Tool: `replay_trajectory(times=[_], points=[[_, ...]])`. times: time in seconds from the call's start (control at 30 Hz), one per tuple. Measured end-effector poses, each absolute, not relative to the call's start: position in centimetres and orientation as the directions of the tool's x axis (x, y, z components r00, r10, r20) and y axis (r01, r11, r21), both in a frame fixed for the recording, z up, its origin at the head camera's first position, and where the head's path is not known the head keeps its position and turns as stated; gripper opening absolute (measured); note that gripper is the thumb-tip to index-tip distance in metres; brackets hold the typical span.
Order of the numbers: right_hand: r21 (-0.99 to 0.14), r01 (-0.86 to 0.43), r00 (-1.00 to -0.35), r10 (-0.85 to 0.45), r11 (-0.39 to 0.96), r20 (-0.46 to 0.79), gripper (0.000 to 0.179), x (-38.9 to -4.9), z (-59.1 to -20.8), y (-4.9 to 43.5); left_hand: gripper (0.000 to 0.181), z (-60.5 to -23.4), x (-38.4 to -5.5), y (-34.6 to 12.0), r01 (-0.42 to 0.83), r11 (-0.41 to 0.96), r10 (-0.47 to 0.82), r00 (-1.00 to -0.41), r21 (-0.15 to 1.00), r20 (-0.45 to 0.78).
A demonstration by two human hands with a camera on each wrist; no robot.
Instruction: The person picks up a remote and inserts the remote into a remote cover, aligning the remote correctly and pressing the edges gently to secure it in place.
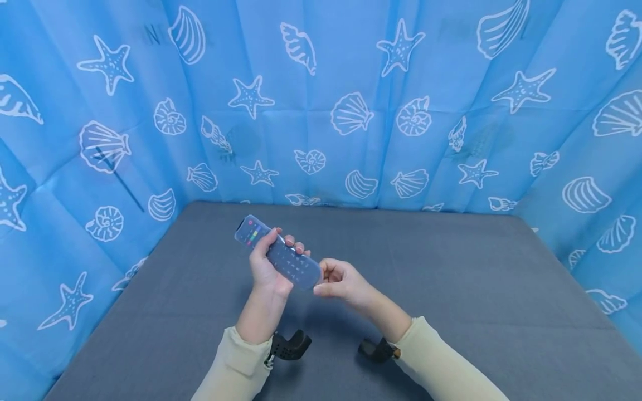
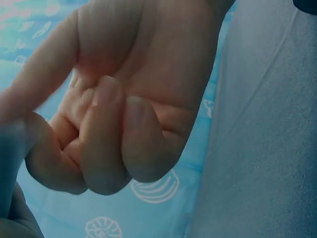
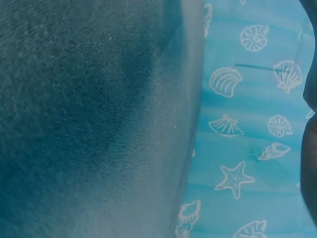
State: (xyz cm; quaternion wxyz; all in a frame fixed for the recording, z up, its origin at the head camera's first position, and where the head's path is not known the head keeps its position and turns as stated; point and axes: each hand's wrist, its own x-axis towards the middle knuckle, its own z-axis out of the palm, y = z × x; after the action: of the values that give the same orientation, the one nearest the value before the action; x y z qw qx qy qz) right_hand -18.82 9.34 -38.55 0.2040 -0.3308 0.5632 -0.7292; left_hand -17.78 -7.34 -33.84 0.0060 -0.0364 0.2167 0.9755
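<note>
A remote control (image 1: 295, 266) with a pale, cloudy surface like a translucent cover lies slanted across my left hand (image 1: 267, 272), above the table. Its coloured buttons are at the upper left end. My left thumb crosses its face, and the fingers curl round the far edge. At the lower right end, my right hand (image 1: 346, 284) pinches the edge between thumb and forefinger. The left wrist view shows the right hand (image 2: 133, 89) close up, other fingers curled in, and a blurred bluish end of the remote at the left edge. The right wrist view barely catches a dark hand part.
Under both hands is a table with a dark grey cloth (image 1: 451, 289). A blue curtain (image 1: 321, 83) with white shells and starfish stands behind and at both sides. Black wrist mounts (image 1: 291, 345) sit at the cuffs of light sleeves (image 1: 236, 362).
</note>
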Motion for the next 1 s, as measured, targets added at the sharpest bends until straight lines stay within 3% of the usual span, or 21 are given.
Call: replay_trajectory(times=[0.1, 0.23, 0.4, 0.57, 0.77, 1.0], points=[[-0.944, -0.014, -0.681, -0.688, -0.33, 0.25, 0.013, -18.8, -38.8, 9.3, 0.012, -34.0, -17.8, -7.5, -0.046, -0.913, 0.01, -0.996, 0.406, -0.091], [-0.931, 0.024, -0.683, -0.686, -0.363, 0.25, 0.011, -18.5, -38.8, 9.3, 0.012, -34.1, -17.9, -7.7, -0.049, -0.92, 0.008, -0.994, 0.39, -0.107], [-0.944, 0.069, -0.789, -0.597, -0.321, 0.145, 0.017, -18.2, -38.2, 8.9, 0.012, -34.4, -18.2, -7.6, -0.022, -0.928, -0.023, -0.993, 0.371, -0.115], [-0.949, 0.142, -0.873, -0.487, -0.28, 0.013, 0.023, -18.3, -37.9, 8.2, 0.016, -35.1, -18.2, -7.2, 0.036, -0.897, -0.069, -0.996, 0.441, -0.058], [-0.947, 0.186, -0.897, -0.438, -0.261, -0.056, 0.023, -18.2, -37.9, 7.3, 0.021, -35.7, -18.2, -7.0, 0.103, -0.861, -0.099, -0.995, 0.499, 0.034], [-0.935, 0.232, -0.901, -0.42, -0.268, -0.103, 0.023, -18.3, -37.8, 6.7, 0.022, -36.0, -18.3, -7.1, 0.092, -0.869, -0.093, -0.995, 0.486, 0.022]])
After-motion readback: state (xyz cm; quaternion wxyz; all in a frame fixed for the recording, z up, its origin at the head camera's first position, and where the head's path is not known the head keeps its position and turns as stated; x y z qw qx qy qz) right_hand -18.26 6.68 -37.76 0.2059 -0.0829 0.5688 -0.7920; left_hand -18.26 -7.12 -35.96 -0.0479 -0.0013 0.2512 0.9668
